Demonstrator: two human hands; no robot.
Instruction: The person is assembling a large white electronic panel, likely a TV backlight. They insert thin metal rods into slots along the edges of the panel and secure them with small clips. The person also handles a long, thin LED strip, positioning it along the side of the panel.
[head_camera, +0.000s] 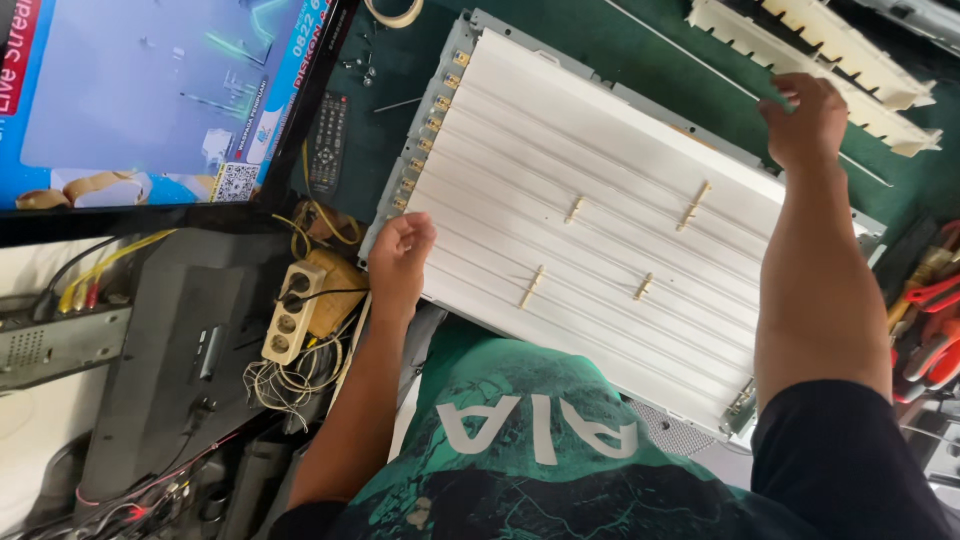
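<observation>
Now both hands hold the white panel

Now the left hand (402, 248) is closed on the near left edge of the white ribbed panel (600, 215), with the fingers curled over the rim. The right hand (803, 120) is clamped on the far right edge of the same panel, the arm stretched across it. The panel lies tilted between the two hands, on the green bench (560, 40), and its near side reaches toward the person's green shirt. Four small beige clips (690, 205) sit on the ribs between the hands, and a row of small yellow connectors (430, 125) runs along the side just beyond the left hand.

Left of the left hand, quite near, there is a beige power strip (288, 312) with a tangle of wires. Beyond it a black remote control (328, 142) lies beside a lit screen (150, 100). Beyond the right hand, two white plastic frames (850, 60) lie on the bench. To the right of the right arm, red-handled tools (930, 320) are near.
</observation>
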